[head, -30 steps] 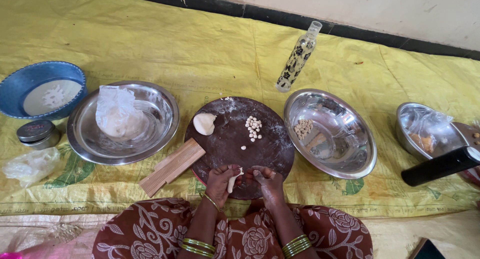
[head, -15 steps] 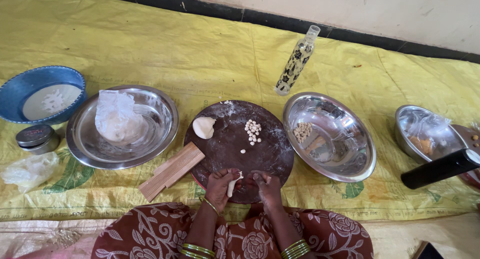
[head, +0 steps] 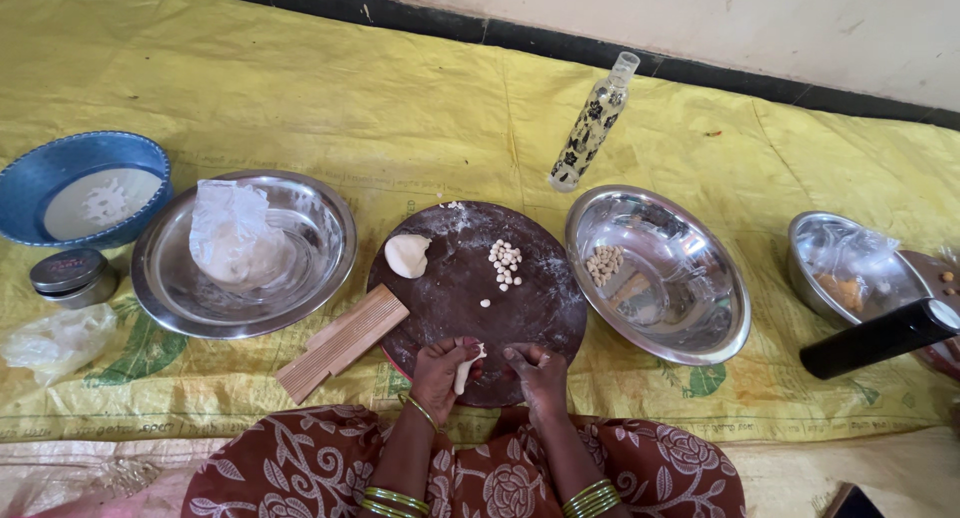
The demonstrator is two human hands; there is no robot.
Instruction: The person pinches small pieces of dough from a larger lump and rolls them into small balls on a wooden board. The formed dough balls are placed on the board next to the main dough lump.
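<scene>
At six o'clock of the round brown board (head: 470, 298), the left hand (head: 437, 376) grasps a dough roll (head: 465, 369) and the right hand (head: 537, 366) pinches a small dough bit (head: 542, 358).

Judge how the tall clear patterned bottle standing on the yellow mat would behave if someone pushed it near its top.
The tall clear patterned bottle would probably tip readily: it is slender, narrow-based and stands on a wrinkled yellow mat. Once down it may roll, since its body looks round. It seems likely to feel smooth and a little slippery, judging by its glossy surface.
</scene>
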